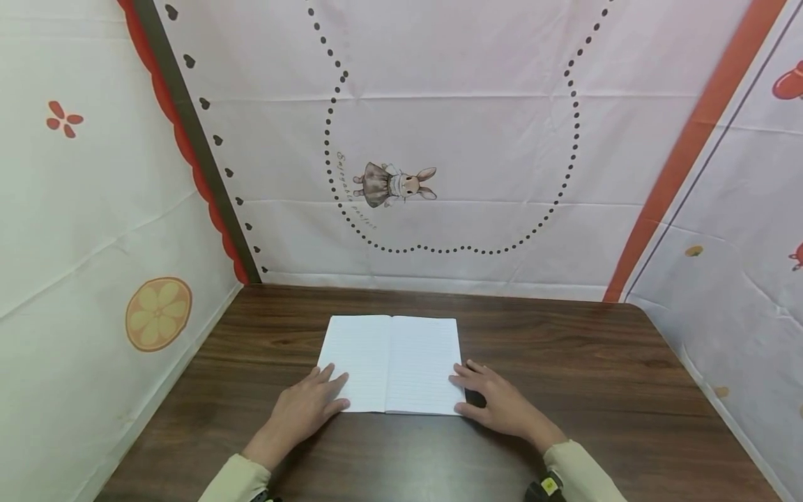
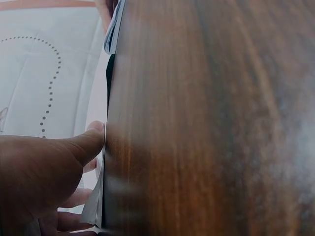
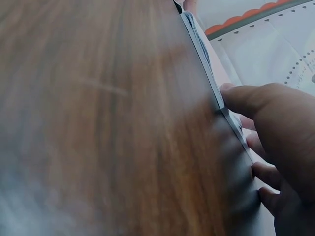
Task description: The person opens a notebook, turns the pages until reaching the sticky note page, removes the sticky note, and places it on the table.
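Observation:
An open notebook (image 1: 422,359) with lined white pages lies flat on the brown wooden table, its centre fold running away from me. My left hand (image 1: 306,408) rests with spread fingers on the left page's outer edge, thumb near the lower corner. At the opposite side, my right hand (image 1: 500,403) touches the right page's edge with its fingertips and thumb. Seen from the left wrist, the left thumb (image 2: 91,142) presses on the paper, and a page corner (image 2: 93,209) lifts slightly. The right wrist view shows the thicker page stack (image 3: 204,64) beside the right thumb (image 3: 241,98).
The wooden table (image 1: 564,355) extends around the notebook on all sides. White printed cloth walls (image 1: 477,153) enclose it at the back, left and right; the back one carries a rabbit picture (image 1: 395,185). Sleeves and dark wrist straps (image 1: 544,486) show at the bottom.

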Demonstrator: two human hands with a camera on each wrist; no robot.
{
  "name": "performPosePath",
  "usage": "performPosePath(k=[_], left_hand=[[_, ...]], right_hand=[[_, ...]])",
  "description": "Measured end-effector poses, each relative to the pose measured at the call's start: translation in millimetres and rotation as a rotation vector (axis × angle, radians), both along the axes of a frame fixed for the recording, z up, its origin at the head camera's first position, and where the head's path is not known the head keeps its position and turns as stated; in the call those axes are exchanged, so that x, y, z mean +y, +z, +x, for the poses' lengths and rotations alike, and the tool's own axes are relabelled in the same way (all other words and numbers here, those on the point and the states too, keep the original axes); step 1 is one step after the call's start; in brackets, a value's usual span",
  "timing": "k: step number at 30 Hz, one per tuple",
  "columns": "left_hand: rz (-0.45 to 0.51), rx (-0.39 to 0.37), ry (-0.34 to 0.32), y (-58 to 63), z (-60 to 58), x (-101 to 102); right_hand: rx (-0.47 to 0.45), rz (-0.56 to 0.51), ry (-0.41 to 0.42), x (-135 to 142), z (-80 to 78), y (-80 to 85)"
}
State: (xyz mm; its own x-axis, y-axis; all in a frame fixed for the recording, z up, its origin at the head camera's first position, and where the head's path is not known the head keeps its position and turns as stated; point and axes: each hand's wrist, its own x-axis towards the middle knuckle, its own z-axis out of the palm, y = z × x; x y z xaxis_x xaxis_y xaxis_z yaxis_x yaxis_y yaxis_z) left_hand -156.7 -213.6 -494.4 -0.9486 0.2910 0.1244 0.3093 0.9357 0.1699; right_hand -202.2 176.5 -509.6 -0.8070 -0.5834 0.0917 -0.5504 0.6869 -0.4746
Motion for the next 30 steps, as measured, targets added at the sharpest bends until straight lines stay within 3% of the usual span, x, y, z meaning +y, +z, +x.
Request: performPosePath(k=[13, 30], left_hand=[[0.020, -0.021, 0.008, 1.9, 0.6, 1.6], [0.025, -0.035, 0.009, 4.1, -0.4, 2.2]], right_hand=[[-0.023, -0.013, 0.049, 2.9, -1.8, 2.9], [-0.032, -0.025, -0.035, -5.1, -0.5, 6.6]])
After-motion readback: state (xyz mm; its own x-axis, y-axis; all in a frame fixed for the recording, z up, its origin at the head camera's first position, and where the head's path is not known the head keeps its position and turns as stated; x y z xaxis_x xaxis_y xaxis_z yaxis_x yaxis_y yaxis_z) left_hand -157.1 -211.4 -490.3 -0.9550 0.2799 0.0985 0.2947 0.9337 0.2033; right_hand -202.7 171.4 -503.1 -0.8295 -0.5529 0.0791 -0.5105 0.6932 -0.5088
